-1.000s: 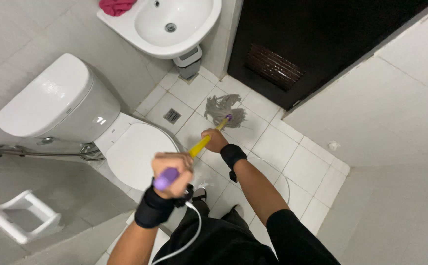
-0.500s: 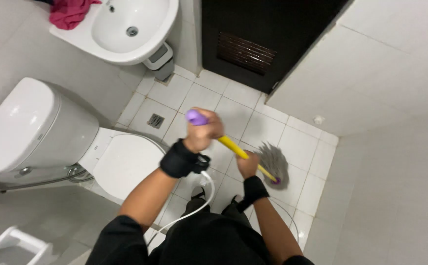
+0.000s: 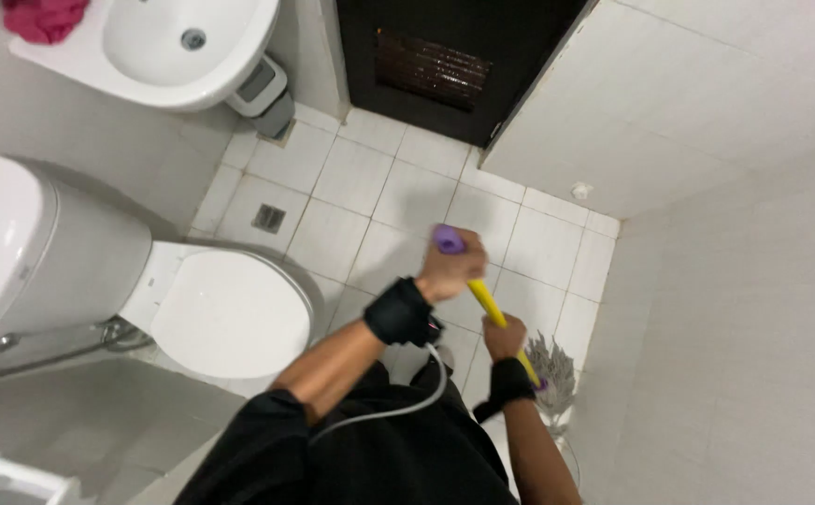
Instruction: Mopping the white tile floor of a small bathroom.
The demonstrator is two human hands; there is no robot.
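— Head view: left hand (image 3: 450,271) closed round the purple grip of the mop handle (image 3: 484,301), right hand (image 3: 504,337) clamped lower on the yellow shaft

— Mop head (image 3: 550,372)?

— Down on the white floor tiles (image 3: 351,187) by the right wall, swung over from near the toilet (image 3: 225,313) a second ago; mopping carried across

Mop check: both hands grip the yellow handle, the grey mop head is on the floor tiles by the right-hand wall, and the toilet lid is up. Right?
Not quite. The head view shows the toilet lid down, closed over the bowl. The rest holds: left hand and right hand grip the yellow handle, and the grey mop head is on the floor tiles by the right-hand wall.
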